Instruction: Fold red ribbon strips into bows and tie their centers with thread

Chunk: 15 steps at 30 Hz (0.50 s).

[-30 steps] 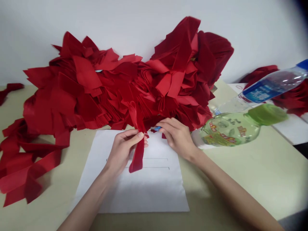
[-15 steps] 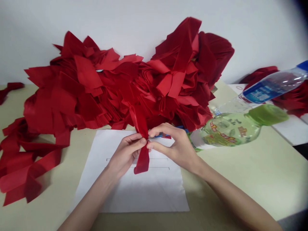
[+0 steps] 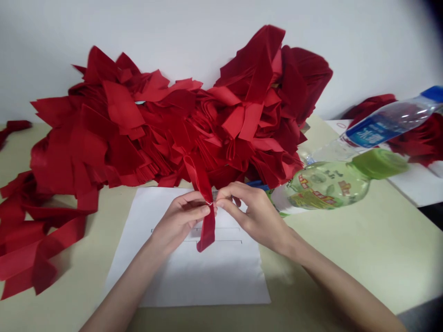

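Pale green tabletop (image 3: 349, 258) set against a plain white wall (image 3: 166, 27), viewed from above and behind a pair of bare hands. At centre, a doubled red ribbon (image 3: 207, 230) is held above a sheet of white paper (image 3: 207, 283), its upper loop leaning toward the back and its lower loop hanging toward the viewer. A thin pale strand (image 3: 209, 203) crosses the gathered waist between the loops. The left hand (image 3: 183, 216) grasps the ribbon at this waist between thumb and fingers. The right hand (image 3: 254, 214) is pinched, thumb against forefinger, on what appears to be the strand's end (the detail is very small). Two bracket-ended black lines are visible on the paper, partly covered by the left hand and the ribbon. Just behind the hands rises a large heap of red ribbons (image 3: 162, 124), folded and overlapping; loose red lengths (image 3: 44, 258) trail from its left side. Beyond the right hand lie a blue object (image 3: 258, 183) (largely hidden), a green-capped bottle (image 3: 332, 186) on its side and a blue-labelled clear bottle (image 3: 375, 129). Farther right, more red fabric (image 3: 424, 138) lies behind the bottles, near white sheets (image 3: 411, 184).
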Each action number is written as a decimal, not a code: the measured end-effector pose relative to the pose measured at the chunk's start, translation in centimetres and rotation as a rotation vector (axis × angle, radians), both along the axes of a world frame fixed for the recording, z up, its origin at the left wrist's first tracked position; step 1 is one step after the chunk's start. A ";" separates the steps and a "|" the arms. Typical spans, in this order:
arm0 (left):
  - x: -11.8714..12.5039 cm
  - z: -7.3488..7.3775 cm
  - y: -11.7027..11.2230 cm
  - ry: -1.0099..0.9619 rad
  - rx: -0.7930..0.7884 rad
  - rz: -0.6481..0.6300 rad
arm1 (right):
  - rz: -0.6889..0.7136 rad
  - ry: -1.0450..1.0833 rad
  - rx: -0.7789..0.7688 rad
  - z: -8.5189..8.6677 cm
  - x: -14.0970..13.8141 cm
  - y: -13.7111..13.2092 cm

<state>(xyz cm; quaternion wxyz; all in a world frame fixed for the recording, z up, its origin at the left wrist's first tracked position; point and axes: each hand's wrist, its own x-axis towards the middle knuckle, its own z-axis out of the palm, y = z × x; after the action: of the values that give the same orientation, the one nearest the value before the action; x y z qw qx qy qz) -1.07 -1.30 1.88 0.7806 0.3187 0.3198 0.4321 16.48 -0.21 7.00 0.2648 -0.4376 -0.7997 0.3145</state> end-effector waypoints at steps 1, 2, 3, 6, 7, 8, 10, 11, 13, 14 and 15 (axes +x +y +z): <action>0.1 0.0 0.0 0.013 0.002 0.028 | 0.005 -0.020 -0.003 0.0 0.0 -0.1; 0.2 0.0 0.0 0.024 0.001 0.053 | 0.012 -0.038 -0.008 -0.1 0.0 -0.2; 0.2 0.0 -0.1 0.032 -0.004 0.070 | 0.020 -0.054 -0.014 -0.1 -0.1 -0.2; 0.3 0.0 -0.1 0.028 -0.034 0.088 | 0.020 -0.065 -0.026 -0.3 -0.1 -0.2; 0.3 0.0 -0.1 0.021 -0.040 0.084 | 0.014 -0.059 -0.031 -0.4 -0.1 -0.2; 0.3 0.0 -0.1 0.011 -0.039 0.076 | 0.008 -0.051 -0.038 -0.4 -0.1 -0.1; 0.2 0.0 -0.1 -0.010 -0.037 0.048 | 0.001 -0.031 -0.053 -0.4 -0.1 0.1; 0.2 0.1 -0.1 -0.022 -0.045 0.035 | 0.000 -0.021 -0.058 -0.4 -0.1 0.2; 0.2 0.1 -0.1 -0.043 -0.082 0.020 | 0.000 -0.006 -0.062 -0.4 0.0 0.4; 0.2 0.2 -0.1 -0.048 -0.103 0.019 | -0.002 0.001 -0.063 -0.4 0.0 0.4; 0.3 0.2 -0.2 -0.050 -0.121 0.021 | -0.003 0.006 -0.068 -0.4 0.0 0.5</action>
<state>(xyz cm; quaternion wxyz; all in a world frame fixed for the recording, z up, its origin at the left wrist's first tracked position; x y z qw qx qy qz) -0.80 -1.46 2.05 0.8016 0.2569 0.3291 0.4279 16.51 0.26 6.58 0.2528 -0.4465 -0.7871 0.3423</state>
